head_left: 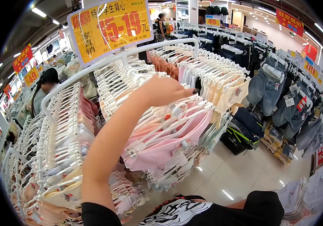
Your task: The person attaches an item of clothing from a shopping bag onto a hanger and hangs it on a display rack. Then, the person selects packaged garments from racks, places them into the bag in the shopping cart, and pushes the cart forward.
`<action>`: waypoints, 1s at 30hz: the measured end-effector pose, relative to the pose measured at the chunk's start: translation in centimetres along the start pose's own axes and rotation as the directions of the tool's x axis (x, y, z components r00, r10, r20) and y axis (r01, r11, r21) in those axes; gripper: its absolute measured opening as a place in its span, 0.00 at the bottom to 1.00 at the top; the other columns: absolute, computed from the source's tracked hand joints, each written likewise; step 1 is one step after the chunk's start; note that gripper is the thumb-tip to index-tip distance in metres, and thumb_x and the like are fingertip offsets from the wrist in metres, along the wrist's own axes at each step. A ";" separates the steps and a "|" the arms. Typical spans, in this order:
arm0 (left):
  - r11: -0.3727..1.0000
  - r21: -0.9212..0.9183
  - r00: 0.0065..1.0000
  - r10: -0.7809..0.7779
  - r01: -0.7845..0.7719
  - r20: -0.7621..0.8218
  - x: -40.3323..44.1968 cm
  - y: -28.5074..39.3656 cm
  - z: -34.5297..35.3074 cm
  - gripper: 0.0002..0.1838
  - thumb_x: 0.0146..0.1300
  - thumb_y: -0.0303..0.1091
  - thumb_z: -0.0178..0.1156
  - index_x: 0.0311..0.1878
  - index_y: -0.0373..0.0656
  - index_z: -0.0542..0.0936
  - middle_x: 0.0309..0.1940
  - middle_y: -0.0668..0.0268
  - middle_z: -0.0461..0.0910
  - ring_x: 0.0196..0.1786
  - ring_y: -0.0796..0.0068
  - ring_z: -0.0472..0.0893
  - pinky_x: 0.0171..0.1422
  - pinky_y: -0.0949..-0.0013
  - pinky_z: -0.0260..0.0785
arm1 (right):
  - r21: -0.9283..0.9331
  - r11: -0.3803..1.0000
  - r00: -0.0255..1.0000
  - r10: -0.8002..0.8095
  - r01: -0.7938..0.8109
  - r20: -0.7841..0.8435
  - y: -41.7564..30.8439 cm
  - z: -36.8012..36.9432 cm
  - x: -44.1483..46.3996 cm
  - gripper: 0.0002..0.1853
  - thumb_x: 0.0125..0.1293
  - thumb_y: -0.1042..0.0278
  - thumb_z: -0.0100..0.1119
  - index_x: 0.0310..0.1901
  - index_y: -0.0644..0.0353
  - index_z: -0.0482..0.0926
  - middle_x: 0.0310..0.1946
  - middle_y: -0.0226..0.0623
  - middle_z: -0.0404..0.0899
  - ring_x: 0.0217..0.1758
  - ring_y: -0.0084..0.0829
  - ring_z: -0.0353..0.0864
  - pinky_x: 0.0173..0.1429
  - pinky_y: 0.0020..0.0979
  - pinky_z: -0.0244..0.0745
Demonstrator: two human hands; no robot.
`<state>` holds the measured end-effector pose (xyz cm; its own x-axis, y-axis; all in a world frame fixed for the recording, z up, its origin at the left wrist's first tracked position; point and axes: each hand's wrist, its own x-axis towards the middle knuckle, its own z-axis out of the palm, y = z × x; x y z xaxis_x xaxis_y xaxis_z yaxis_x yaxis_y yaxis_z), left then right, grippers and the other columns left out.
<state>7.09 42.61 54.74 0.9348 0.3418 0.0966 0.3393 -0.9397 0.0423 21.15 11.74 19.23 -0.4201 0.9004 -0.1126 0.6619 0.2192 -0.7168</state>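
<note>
My left hand reaches over a rack of white hangers, palm down. Its fingers are bent and pressed together, with a dark nail at the tip; what lies under them is hidden. Just below the hand hangs a pink bra-style top on a white hanger, with white paper tags. More pink and peach tops are packed behind it. Cream tops hang to the right of my fingers. My right hand is out of view; only the black right sleeve and a bit of forearm show.
A white rail curves around the hangers, carrying a yellow price sign. Denim shorts hang at the right, above packaged clothes on the tiled floor. A person stands at the left among other racks.
</note>
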 end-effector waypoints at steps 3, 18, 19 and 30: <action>0.997 -0.039 0.997 0.071 -0.070 0.005 0.1 0.4 0.6 0.26 0.65 0.54 0.38 0.44 0.46 0.80 0.41 0.61 0.79 0.45 0.59 0.76 0.53 0.62 0.65 | -0.001 1.000 1.000 0.001 -0.001 0.000 0.0 -0.1 -0.1 0.27 0.54 0.70 0.52 0.59 0.48 0.66 0.50 0.43 0.71 0.49 0.43 0.74 0.52 0.43 0.67; 0.964 -0.257 0.969 0.122 -0.064 0.216 -0.6 1.4 -0.6 0.19 0.63 0.45 0.46 0.30 0.45 0.83 0.23 0.66 0.79 0.28 0.72 0.76 0.36 0.68 0.68 | 0.003 1.000 1.000 0.011 -0.011 -0.025 1.4 -0.6 -0.7 0.26 0.54 0.69 0.52 0.58 0.48 0.67 0.49 0.44 0.72 0.48 0.43 0.74 0.52 0.43 0.68; 0.964 -0.261 0.973 0.109 -0.054 0.202 -0.6 1.4 -0.5 0.19 0.63 0.44 0.46 0.30 0.45 0.83 0.22 0.66 0.79 0.27 0.72 0.76 0.36 0.68 0.68 | 0.004 1.000 0.999 0.009 -0.008 -0.031 1.4 -0.7 -0.8 0.26 0.54 0.69 0.52 0.58 0.48 0.67 0.49 0.44 0.72 0.48 0.43 0.74 0.52 0.43 0.68; 0.948 -0.313 0.992 -0.020 0.057 0.121 -1.5 2.5 -0.6 0.18 0.61 0.42 0.47 0.26 0.43 0.82 0.18 0.67 0.76 0.19 0.75 0.74 0.23 0.72 0.68 | 0.016 1.000 0.998 -0.017 0.018 -0.060 3.0 -1.2 -1.4 0.25 0.54 0.68 0.52 0.58 0.48 0.68 0.47 0.44 0.73 0.47 0.44 0.75 0.51 0.44 0.68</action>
<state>6.46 39.72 55.33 0.9337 0.3571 -0.0258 0.3423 -0.8692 0.3569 24.47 11.60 18.07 -0.3932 0.9176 -0.0586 0.6442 0.2295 -0.7296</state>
